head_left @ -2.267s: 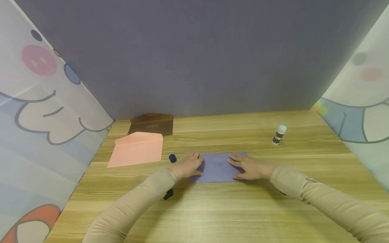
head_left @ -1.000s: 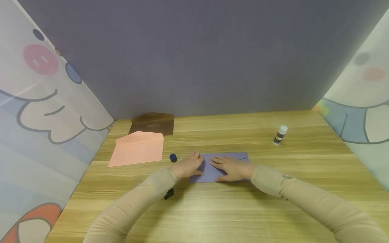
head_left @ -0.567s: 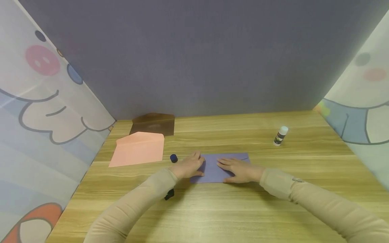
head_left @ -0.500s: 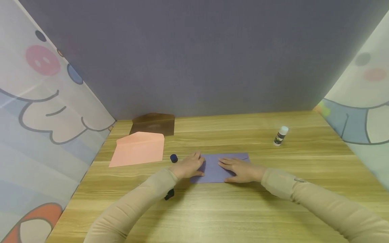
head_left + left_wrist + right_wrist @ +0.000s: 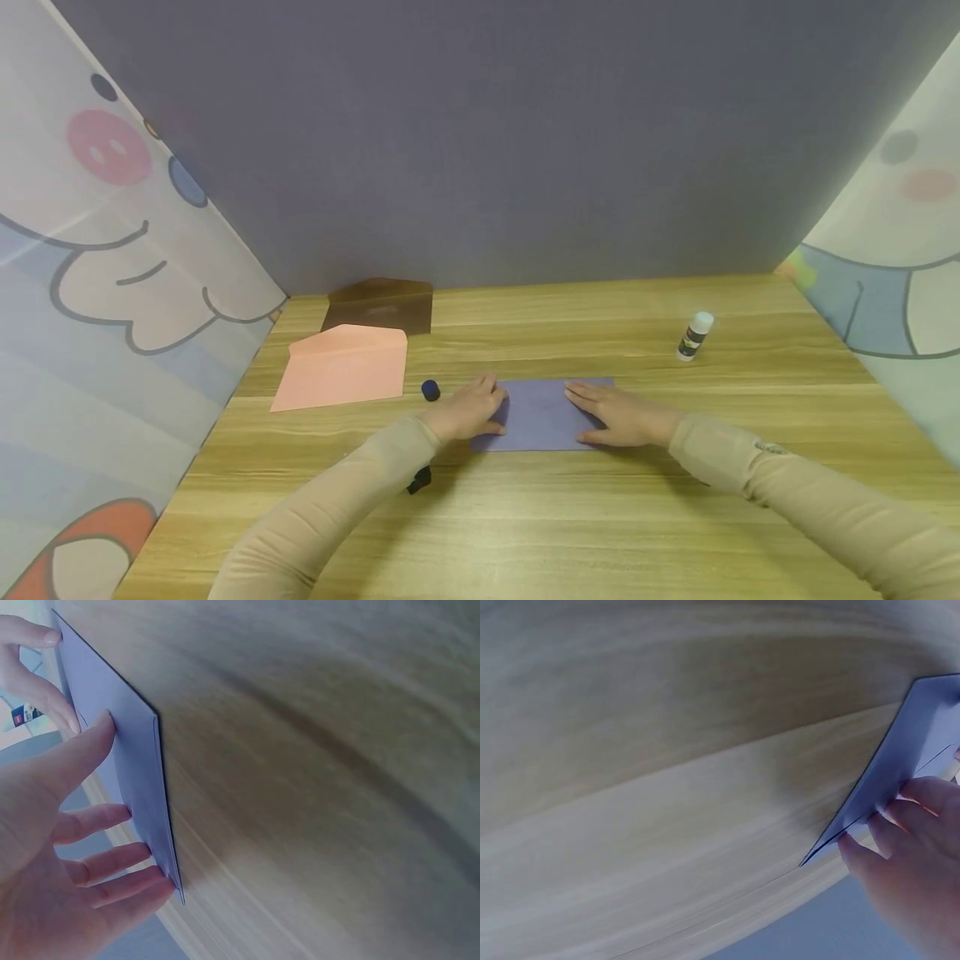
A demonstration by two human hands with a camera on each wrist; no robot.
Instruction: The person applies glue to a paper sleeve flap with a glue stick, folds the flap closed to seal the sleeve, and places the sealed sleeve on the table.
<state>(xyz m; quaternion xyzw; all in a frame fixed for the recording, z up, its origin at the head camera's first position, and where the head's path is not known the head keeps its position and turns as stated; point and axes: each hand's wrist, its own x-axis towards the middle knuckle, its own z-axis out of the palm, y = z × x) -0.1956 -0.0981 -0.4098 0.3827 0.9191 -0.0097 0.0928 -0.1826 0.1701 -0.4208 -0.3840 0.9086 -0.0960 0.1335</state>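
A purple envelope lies flat on the wooden table with its flap folded down. My left hand rests on its left end, the thumb near the front edge and the fingertips toward the back. In the left wrist view those fingertips touch the envelope's surface. On the right end my right hand presses with extended, spread fingers. The right wrist view has its fingertips along the flap's edge line. Both hands cover parts of the envelope.
A pink envelope with a raised flap lies at the left, a brown envelope behind it. A glue stick stands at the back right. A dark blue cap and a black object are near my left arm.
Over the last second my right hand slides from the envelope's middle to its right end, where it also lay 2.3 s ago. The left hand stays in place.
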